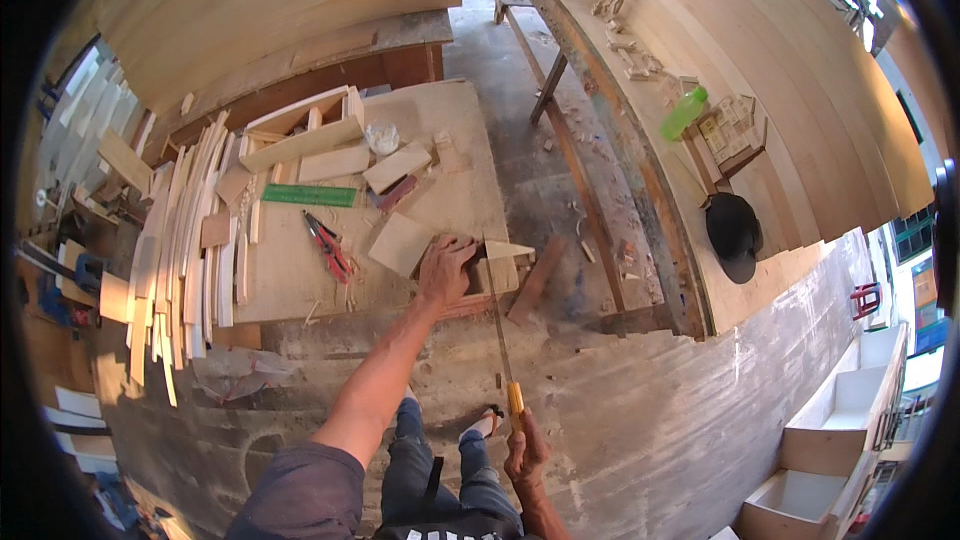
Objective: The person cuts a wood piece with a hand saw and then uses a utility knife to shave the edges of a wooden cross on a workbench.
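Note:
My right hand [527, 450] is closed round the yellow handle of a handsaw [515, 400]. The saw's narrow blade runs away from me, up to a pale wooden block [501, 274] at the near right corner of the low worktable [400, 105]. Bent over the wood just left of the blade, my left hand [447, 268] grips a piece there, partly hidden under the fingers. A flat square board [400, 244] lies beside that hand. Red-handled pliers [328, 248] and a green ruler [309, 196] rest farther left on the table.
Long wooden strips [190, 230] are piled along the table's left side. Behind the ruler stand an open wooden box frame [303, 130] and a clear cup [382, 137]. On the right-hand bench are a green bottle [684, 114] and a black cap [733, 237]. Wood scraps litter the floor.

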{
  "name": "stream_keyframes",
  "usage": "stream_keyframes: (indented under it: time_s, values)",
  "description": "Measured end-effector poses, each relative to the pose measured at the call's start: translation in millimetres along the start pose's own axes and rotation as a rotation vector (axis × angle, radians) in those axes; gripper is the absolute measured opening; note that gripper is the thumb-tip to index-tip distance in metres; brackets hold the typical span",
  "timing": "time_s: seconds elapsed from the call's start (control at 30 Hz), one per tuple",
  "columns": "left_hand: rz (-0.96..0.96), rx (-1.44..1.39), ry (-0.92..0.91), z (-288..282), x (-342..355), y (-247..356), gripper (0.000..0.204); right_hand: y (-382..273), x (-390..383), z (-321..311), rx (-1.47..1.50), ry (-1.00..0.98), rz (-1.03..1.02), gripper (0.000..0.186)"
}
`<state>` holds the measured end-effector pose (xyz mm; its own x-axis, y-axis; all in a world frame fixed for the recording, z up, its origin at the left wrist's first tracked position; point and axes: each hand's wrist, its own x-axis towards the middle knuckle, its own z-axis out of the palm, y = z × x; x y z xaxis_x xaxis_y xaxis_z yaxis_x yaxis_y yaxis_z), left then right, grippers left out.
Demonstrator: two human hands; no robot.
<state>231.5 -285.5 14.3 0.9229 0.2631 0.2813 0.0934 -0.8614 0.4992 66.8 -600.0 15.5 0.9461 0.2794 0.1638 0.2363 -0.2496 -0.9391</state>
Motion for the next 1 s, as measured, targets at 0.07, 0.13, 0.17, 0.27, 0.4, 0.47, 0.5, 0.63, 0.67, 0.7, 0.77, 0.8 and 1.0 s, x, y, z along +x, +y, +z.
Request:
stream_keyframes:
  time_s: [0.07, 0.13, 0.17, 0.27, 0.4, 0.47, 0.5, 0.63, 0.67, 0.7, 0.77, 0.8, 1.0]
  values:
    - [-0.001, 0.019, 0.005, 1, 3, 0, 0.046, 5, -1, -2, -0.003, -0.001, 0.028, 0.043]
    - [0.007, 0.019, 0.016, 1, 12, 3, 0.046, 6, 2, 1, 0.001, 0.027, 0.037, 0.043]
    - [0.019, 0.044, 0.024, 6, 11, 2, 0.044, 6, 2, 1, -0.001, 0.032, 0.04, 0.043]
    - [0.037, 0.067, 0.038, 11, 2, -15, 0.039, -10, -9, -8, 0.001, -0.005, 0.054, 0.044]
    - [-0.085, -0.078, 0.012, 7, 5, -16, 0.037, -46, 12, -15, 0.194, 0.1, 0.054, 0.041]
    - [-0.146, -0.13, 0.012, 7, 7, -8, 0.036, -37, 55, 5, 0.129, 0.079, -0.014, 0.04]
    - [-0.14, -0.146, 0.029, 6, 8, -7, 0.035, -34, 78, 15, 0.126, 0.048, -0.001, 0.039]
    - [-0.027, -0.115, 0.018, 2, 15, -6, 0.034, -20, 141, 55, 0.105, 0.073, -0.018, 0.038]
    - [0.022, -0.099, 0.025, 3, 14, -12, 0.034, -21, 147, 61, 0.105, 0.061, -0.008, 0.038]
    - [0.069, -0.084, 0.032, 3, 15, -15, 0.035, -22, 149, 65, 0.105, 0.048, 0.002, 0.037]
    - [0.11, -0.06, 0.031, 3, 12, -20, 0.035, -23, 149, 72, 0.064, 0.058, -0.058, 0.037]
    - [0.112, -0.059, 0.023, 0, 13, -16, 0.034, -22, 151, 73, 0.039, 0.073, -0.09, 0.037]
    - [0.081, -0.067, -0.029, -6, 15, -6, 0.043, -25, 140, 79, -0.087, 0.07, -0.078, 0.04]
